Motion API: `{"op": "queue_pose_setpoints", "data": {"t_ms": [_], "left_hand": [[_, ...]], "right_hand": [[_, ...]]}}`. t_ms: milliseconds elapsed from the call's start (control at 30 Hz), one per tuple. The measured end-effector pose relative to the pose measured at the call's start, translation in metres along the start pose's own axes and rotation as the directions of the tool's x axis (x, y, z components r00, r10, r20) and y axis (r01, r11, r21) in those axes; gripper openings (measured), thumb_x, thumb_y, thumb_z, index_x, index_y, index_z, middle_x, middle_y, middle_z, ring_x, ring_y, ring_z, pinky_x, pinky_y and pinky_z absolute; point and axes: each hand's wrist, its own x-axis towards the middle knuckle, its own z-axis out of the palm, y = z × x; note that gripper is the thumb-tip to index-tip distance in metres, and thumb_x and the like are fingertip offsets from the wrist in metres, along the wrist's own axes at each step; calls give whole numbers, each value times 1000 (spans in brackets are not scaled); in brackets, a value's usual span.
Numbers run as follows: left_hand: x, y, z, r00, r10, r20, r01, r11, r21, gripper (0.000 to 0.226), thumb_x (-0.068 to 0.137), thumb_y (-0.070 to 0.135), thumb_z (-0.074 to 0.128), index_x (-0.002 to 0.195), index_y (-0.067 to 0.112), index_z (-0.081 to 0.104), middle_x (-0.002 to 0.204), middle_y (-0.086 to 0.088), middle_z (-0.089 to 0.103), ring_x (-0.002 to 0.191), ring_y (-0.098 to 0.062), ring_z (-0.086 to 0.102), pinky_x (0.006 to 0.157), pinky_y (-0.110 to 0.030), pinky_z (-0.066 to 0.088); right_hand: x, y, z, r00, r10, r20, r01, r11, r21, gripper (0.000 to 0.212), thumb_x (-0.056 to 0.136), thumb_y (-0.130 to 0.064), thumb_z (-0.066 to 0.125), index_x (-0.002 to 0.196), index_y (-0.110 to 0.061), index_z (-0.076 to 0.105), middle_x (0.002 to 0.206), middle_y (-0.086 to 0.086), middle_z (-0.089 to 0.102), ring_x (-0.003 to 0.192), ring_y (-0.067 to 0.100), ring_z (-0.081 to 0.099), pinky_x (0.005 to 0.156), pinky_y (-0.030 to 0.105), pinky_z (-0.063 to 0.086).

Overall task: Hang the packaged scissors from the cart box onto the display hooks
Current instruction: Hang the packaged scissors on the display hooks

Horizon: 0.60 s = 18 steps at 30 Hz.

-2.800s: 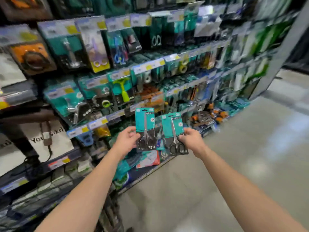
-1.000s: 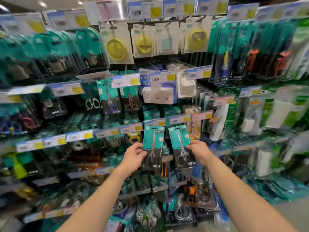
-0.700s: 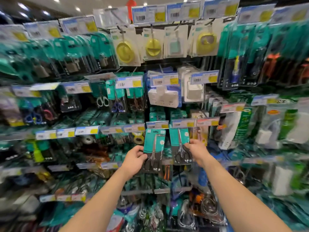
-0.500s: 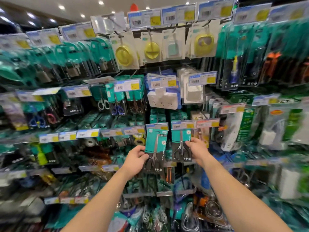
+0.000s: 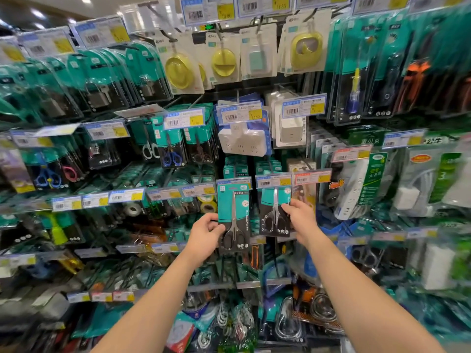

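I hold two teal-and-black scissor packs up against the display wall. My left hand [image 5: 206, 231] grips the left scissor pack [image 5: 234, 216] by its lower left edge; its top reaches a price tag. My right hand [image 5: 300, 216] grips the right scissor pack [image 5: 274, 212] by its right edge; its top is tucked behind the price tag [image 5: 274, 180] of a hook. More teal packs [image 5: 235, 170] hang on the hooks just above and behind both. The cart box is out of view.
The wall is packed with hanging goods: other scissors [image 5: 172, 151] up left, white power sockets [image 5: 242, 142] above, yellow discs [image 5: 179, 71] at the top, cable locks [image 5: 323, 312] below. Price tags stick out along every hook row.
I turned from the aisle to face the wall. Both hands lifted their packs upward and toward the hooks; the right pack's top now sits behind its price tag.
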Motion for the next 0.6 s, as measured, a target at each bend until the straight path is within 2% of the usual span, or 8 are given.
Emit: {"op": "queue_pose_setpoints", "data": {"t_ms": [67,133,233,433,600], "left_hand": [[0,2,2,1000,-2,3,2,1000,-6,15,101,16,61,114,23,63,92,-2,77,76,-24,64,66,-36,52],[1,2,4,1000,-5,24,5,1000,1,15,101,15,60,111,26,63,92,-4,77,75,-23,62,66,-36,50],[2,-1,9,999,-7,41,5,999,34,15,101,17,61,107,30,63,90,0,78,77,-23,63,71,-38,50],[5,4,12,999,-9,50,6,999,50,16,101,19,61,107,33,63,90,11,77,95,-31,70,88,-51,56],[8,7,15,999,-1,48,-1,999,44,16,101,17,61,107,32,65,92,14,78,94,-22,72,91,-46,55]], "right_hand": [[2,2,-1,1000,-29,7,29,999,-42,23,98,-11,61,119,-9,68,109,7,76,97,22,74,83,41,62],[2,2,-2,999,-54,6,54,993,-106,22,96,-10,63,117,-10,70,111,5,76,102,21,72,94,44,58],[1,3,-3,996,-84,18,86,987,-136,22,96,-9,62,116,-9,71,111,4,75,105,21,71,95,39,57],[3,7,-2,994,-96,45,101,988,-114,19,95,-10,63,110,-13,74,102,-1,79,98,19,74,93,44,59],[6,7,-4,993,-105,61,111,988,-111,18,94,-11,64,103,-20,76,99,-2,80,96,21,75,93,49,59]]}}
